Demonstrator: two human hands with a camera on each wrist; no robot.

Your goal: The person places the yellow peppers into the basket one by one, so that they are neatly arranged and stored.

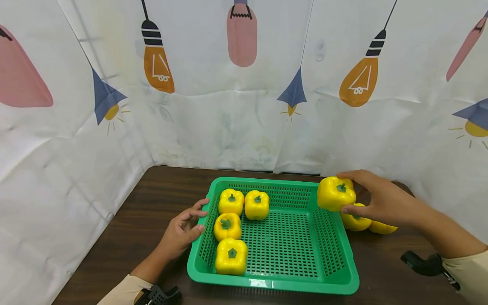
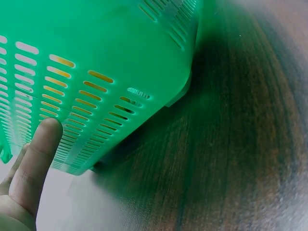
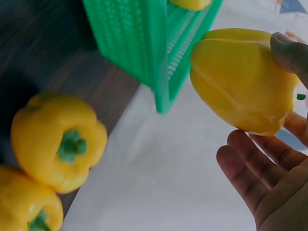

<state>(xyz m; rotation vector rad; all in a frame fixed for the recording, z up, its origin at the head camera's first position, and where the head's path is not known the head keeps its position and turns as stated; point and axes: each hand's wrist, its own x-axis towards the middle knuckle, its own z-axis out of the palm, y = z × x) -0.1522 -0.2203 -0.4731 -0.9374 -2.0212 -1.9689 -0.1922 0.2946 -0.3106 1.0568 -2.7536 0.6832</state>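
Note:
My right hand pinches a yellow bell pepper between thumb and fingers, raised over the basket's right rim. In the right wrist view the same bell pepper lies on its side between the thumb and fingertips, its stem facing the palm. The green plastic basket stands on the table with several yellow bell peppers along its left side and back left corner. My left hand rests at the basket's left rim, fingers extended. One finger shows against the slotted outer wall in the left wrist view.
Two more yellow bell peppers lie on the table right of the basket, partly behind my right hand in the head view. The dark wooden table meets a white printed curtain at the back and left.

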